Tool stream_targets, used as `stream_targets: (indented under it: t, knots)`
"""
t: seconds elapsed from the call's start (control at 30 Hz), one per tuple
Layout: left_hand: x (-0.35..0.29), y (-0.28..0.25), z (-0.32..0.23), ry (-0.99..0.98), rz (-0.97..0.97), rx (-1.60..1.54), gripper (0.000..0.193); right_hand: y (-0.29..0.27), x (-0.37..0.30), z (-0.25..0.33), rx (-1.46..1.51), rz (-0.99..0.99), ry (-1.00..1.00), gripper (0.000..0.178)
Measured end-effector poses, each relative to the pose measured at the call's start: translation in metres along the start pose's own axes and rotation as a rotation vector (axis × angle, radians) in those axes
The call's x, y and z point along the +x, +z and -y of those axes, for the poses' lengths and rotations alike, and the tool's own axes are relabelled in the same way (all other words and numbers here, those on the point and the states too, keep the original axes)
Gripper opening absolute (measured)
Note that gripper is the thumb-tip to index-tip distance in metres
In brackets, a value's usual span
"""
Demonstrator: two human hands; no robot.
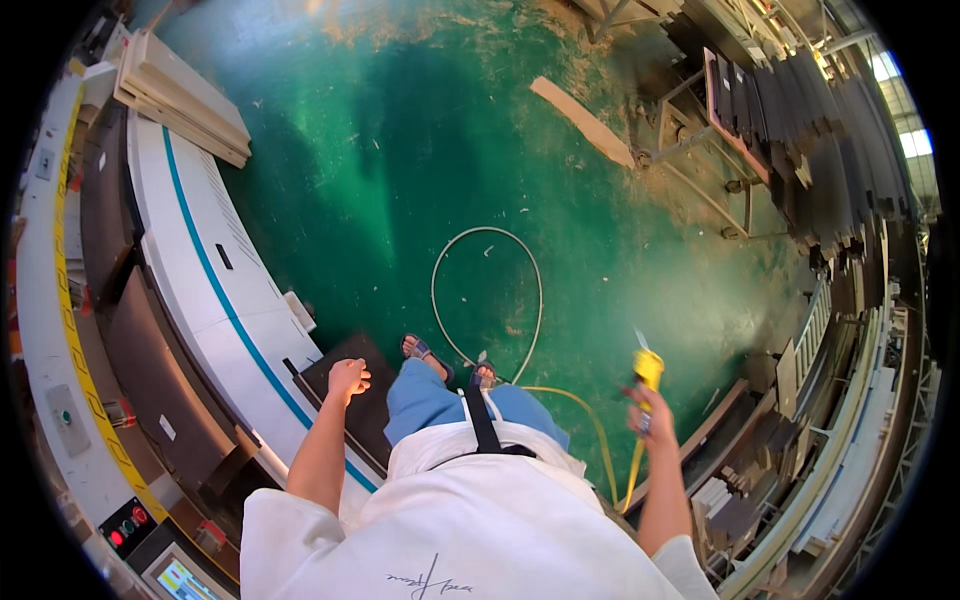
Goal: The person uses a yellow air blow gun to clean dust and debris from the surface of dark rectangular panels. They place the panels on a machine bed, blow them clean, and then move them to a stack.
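Observation:
My right hand [655, 415] is wrapped round a yellow air blow gun [648, 368], held out to my right with its thin pale tip pointing away from me. A yellow hose [601, 432] comes up to it from the floor beside my feet. My left hand [349, 380] hangs at the left with curled fingers, and nothing shows in them. Below that hand is a dark brown panel [362, 405], beside the long white machine bed [215, 290] with a teal stripe.
A pale hose [541, 290] lies looped on the green floor [380, 200] ahead of my feet. On the left, brown panels [165, 380] lie along a machine with control buttons [128, 527]. Dark boards [800, 130] fill a rack at the right. A cardboard strip [582, 122] lies farther off.

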State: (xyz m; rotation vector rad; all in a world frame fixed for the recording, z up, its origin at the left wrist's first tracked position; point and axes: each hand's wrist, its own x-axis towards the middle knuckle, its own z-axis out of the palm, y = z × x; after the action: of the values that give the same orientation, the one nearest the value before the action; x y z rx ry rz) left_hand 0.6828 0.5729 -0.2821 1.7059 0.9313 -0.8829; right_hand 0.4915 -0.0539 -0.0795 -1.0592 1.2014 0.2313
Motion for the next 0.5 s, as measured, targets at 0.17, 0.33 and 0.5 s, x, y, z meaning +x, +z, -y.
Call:
stream_targets:
  t: [0.17, 0.33, 0.5]
  knots:
    - [-0.032, -0.008, -0.036, 0.105, -0.011, 0.007, 0.029, 0.233, 0.021, -0.005, -0.201, 0.557, 0.27, 0.037]
    - [-0.02, -0.037, -0.028, -0.017, 0.199, -0.001, 0.022, 0.318, 0.057, -0.055, -1.418, 0.251, -0.172, 0.041]
    - [0.033, -0.094, -0.037, -0.192, 0.238, 0.188, 0.029, 0.314, 0.081, -0.06, -1.414, -0.011, -0.018, 0.048]
